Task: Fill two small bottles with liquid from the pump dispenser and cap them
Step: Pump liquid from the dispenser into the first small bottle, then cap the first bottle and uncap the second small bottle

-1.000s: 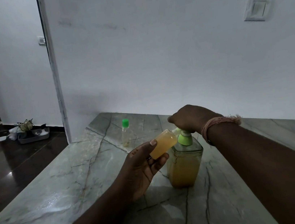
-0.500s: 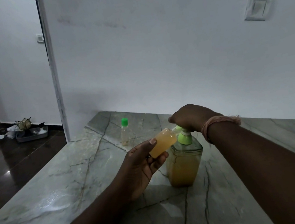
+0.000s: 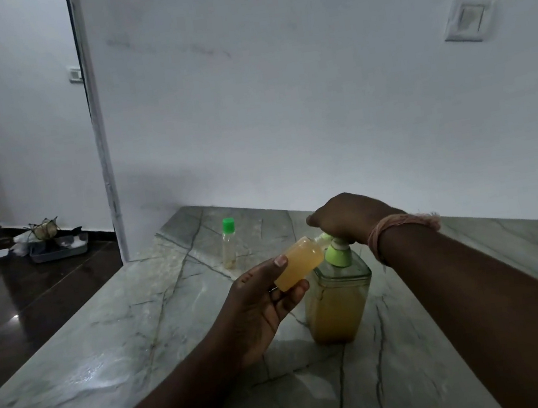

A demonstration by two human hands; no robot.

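Observation:
A square clear pump dispenser (image 3: pixel 338 301) with amber liquid and a green pump collar stands on the grey marble counter (image 3: pixel 115 346). My left hand (image 3: pixel 257 305) grips a small uncapped bottle (image 3: pixel 298 263), tilted and nearly full of amber liquid, with its mouth at the green nozzle. My right hand (image 3: pixel 349 218) lies curled over the pump head, which it hides. A second small bottle (image 3: pixel 228 244) with a green cap stands upright farther back on the counter; it looks almost empty.
A white wall rises right behind the counter, with a switch plate (image 3: pixel 466 20) at upper right. To the left the counter ends at a drop to a dark floor, where a tray of small items (image 3: pixel 56 247) sits by a doorway.
Both hands, the tilted bottle and the dispenser stay in nearly the same place. The view has shifted slightly.

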